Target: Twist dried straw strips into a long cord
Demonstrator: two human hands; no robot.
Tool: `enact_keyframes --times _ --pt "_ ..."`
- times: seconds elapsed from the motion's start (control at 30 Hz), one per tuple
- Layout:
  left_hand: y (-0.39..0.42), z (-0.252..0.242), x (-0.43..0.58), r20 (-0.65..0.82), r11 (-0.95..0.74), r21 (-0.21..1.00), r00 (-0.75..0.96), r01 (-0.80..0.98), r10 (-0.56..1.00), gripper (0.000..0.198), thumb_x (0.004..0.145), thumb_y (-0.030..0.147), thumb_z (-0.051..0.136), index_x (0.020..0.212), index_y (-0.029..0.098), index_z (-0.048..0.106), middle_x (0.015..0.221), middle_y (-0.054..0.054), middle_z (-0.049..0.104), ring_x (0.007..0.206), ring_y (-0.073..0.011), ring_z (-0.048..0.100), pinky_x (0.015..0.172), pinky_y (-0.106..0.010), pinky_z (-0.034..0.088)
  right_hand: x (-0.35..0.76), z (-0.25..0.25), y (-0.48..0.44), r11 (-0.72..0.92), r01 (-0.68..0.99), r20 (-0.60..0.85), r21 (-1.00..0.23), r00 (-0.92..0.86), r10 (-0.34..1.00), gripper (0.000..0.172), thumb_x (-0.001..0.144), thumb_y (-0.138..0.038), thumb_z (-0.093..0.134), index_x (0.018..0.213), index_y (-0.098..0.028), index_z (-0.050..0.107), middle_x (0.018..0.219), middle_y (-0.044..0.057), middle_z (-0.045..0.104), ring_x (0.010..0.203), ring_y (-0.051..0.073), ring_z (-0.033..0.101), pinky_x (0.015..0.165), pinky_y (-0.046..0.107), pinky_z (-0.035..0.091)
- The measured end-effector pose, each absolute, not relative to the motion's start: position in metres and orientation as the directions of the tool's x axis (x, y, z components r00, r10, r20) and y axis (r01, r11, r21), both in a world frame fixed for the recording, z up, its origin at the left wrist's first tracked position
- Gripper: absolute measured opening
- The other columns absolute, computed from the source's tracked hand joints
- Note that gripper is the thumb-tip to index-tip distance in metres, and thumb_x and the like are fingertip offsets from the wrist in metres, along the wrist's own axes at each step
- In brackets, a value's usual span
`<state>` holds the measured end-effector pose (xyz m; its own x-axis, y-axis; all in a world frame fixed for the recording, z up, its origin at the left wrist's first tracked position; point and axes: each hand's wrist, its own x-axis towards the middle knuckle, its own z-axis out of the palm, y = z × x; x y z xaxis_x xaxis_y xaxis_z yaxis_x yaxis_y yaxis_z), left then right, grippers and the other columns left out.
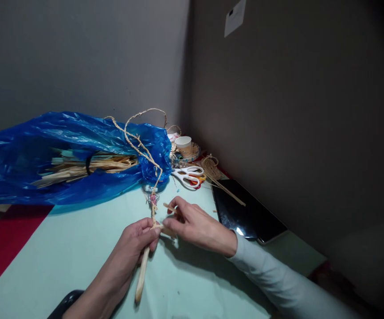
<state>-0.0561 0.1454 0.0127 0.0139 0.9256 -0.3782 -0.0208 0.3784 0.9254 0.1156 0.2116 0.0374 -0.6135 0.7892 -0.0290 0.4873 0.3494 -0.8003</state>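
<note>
A thin twisted straw cord (152, 159) runs from over the blue plastic bag down to my left hand (140, 237). The fingers of that hand pinch the cord's lower end, and a pale flat strip (141, 279) hangs below them toward the table's front. Just to the right, my right hand (192, 221) is closed, with a short straw strand (170, 207) between its fingers. A small pinkish bundle with thin wires (154, 199) lies beside the cord above my left hand.
Behind sits the blue bag (68, 128) with tied dry husks (112, 163). White-handled scissors (188, 175), a paper cup (183, 144) and a twine bundle (211, 166) stand or lie near the wall. A dark tablet (245, 212) is at right, a black object (68, 302) at lower left.
</note>
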Motion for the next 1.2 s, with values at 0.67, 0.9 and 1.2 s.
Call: enact_keyframes --times 0.67,0.9,1.2 --pt "0.146 0.010 -0.054 -0.339 0.339 0.941 0.000 0.002 0.941 0.014 0.076 0.029 0.058 0.070 0.020 0.049 0.056 0.008 0.042 0.050 -0.0085 0.026 0.048 -0.023 0.017 0.114 0.030 0.188 0.489 0.583 0.069 -0.649 -0.595 0.801 0.021 0.091 -0.029 0.055 0.107 -0.018 0.060 0.078 0.002 0.066 0.072 0.016 0.055 0.065 0.025 0.032" --pt "0.145 0.006 -0.060 -0.333 0.333 0.943 0.040 0.009 0.942 0.022 0.081 0.038 0.060 0.073 0.020 0.050 0.058 0.008 0.044 0.050 -0.0082 0.027 0.048 -0.021 0.018 0.111 0.029 0.197 0.535 0.594 0.070 -0.600 -0.627 0.775 0.017 0.091 -0.029 0.055 0.088 -0.019 0.067 0.083 0.005 0.064 0.078 0.016 0.056 0.068 0.024 0.033" --pt "0.147 0.005 -0.073 -0.360 0.362 0.932 0.085 -0.017 0.929 0.024 0.082 0.041 0.065 0.076 0.020 0.055 0.065 0.006 0.043 0.060 -0.0101 0.034 0.056 -0.021 0.027 0.111 0.028 0.197 0.561 0.584 0.098 -0.586 -0.637 0.765 0.016 0.084 -0.017 0.051 0.085 -0.020 0.067 0.061 -0.001 0.054 0.056 0.011 0.040 0.056 0.023 0.025"
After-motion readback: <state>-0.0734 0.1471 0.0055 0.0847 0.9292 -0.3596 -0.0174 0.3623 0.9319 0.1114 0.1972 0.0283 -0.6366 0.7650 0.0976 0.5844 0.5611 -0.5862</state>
